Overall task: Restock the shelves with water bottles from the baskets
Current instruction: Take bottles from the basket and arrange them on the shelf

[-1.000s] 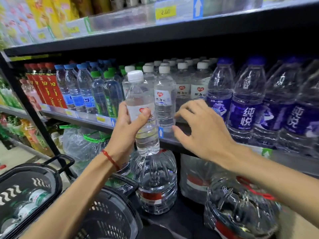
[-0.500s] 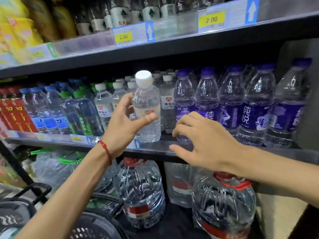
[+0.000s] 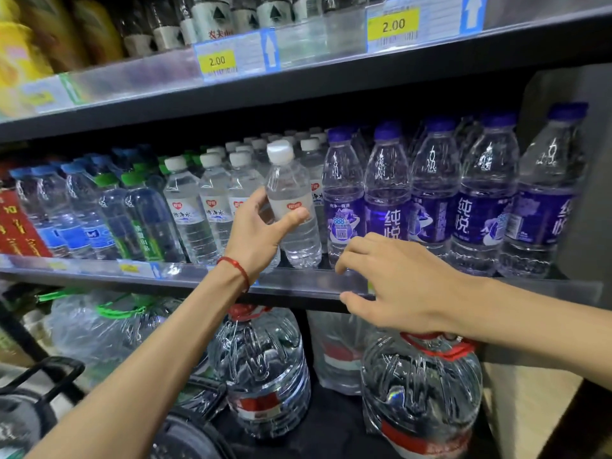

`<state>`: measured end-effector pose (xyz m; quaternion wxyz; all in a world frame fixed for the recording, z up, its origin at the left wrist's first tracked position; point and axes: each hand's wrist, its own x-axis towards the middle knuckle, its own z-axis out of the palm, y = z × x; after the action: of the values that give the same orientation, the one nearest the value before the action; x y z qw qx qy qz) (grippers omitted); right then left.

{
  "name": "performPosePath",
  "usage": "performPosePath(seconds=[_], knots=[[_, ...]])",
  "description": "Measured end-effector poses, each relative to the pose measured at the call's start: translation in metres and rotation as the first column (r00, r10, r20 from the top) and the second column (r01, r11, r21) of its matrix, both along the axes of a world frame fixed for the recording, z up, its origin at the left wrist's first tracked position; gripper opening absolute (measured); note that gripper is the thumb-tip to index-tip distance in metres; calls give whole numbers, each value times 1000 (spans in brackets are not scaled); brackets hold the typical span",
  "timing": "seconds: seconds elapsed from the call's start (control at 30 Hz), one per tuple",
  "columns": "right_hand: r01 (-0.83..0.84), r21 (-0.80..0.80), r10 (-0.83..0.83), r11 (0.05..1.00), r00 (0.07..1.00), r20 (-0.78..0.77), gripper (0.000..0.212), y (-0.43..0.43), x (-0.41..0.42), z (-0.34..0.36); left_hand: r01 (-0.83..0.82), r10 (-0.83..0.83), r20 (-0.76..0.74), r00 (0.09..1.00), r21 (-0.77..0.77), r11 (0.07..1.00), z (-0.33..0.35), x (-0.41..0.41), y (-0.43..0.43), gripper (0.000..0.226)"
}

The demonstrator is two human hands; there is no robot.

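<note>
My left hand (image 3: 261, 231) grips a clear white-capped water bottle (image 3: 291, 197), tilted slightly, at the front of the middle shelf (image 3: 298, 284). Its base is at the shelf surface, just left of the purple-capped bottles (image 3: 387, 193). Matching white-capped bottles (image 3: 215, 200) stand in rows to its left. My right hand (image 3: 397, 286) hovers at the shelf's front edge with loosely curled fingers, holding nothing. A black basket (image 3: 43, 385) shows at the bottom left, mostly cut off.
Blue-capped and green-capped bottles (image 3: 99, 210) fill the shelf's left part. Large water jugs (image 3: 265, 369) with red handles stand on the bottom shelf below. An upper shelf (image 3: 298, 77) with price tags hangs overhead. A second dark basket rim (image 3: 192, 435) lies at the bottom.
My left hand has carried the bottle rightward and down onto the shelf front beside the purple bottles. My right hand stayed near the shelf edge. The view shifted right.
</note>
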<state>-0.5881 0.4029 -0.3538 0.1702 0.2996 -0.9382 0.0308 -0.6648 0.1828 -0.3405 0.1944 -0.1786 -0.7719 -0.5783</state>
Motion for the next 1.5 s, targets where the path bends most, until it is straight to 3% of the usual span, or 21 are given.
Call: performPosePath(seconds=[0.13, 0.27, 0.37, 0.53, 0.7, 0.9, 1.2, 1.33, 1.43, 1.5], knots=[[-19, -2, 20, 1000, 1000, 3, 46, 1, -2, -4, -16, 16, 22, 1000, 6, 1000, -11, -5, 11, 40], [-42, -12, 42, 999, 999, 1, 43, 2, -4, -8, -35, 26, 77, 997, 116, 993, -13, -7, 23, 57], [-53, -34, 53, 998, 999, 3, 39, 5, -5, -10, -73, 70, 76, 995, 46, 996, -15, -13, 23, 45], [-74, -38, 74, 997, 997, 2, 38, 7, -9, -16, -229, 224, -50, 973, -156, 961, -14, -19, 24, 33], [-79, -84, 77, 993, 997, -27, 37, 4, -15, -22, -331, 319, -106, 942, -128, 935, -17, -18, 30, 34], [-77, -109, 74, 991, 997, -37, 35, 4, -18, -29, -328, 312, -132, 941, -124, 936, -15, -14, 29, 37], [-94, -190, 83, 977, 995, -62, 33, -1, -22, -36, -319, 318, -29, 948, -153, 935, -20, -9, 24, 40], [-111, -205, 89, 972, 990, -110, 39, -8, -20, -36, -319, 323, 1, 946, -147, 936, -24, 14, 24, 59], [-130, -237, 95, 963, 983, -154, 36, -18, -18, -32, -381, 370, -90, 925, -195, 904, -33, 36, 8, 55], [-146, -250, 106, 957, 980, -166, 38, -28, -16, -30, -429, 385, -193, 903, -324, 843, -37, 49, -11, 53]])
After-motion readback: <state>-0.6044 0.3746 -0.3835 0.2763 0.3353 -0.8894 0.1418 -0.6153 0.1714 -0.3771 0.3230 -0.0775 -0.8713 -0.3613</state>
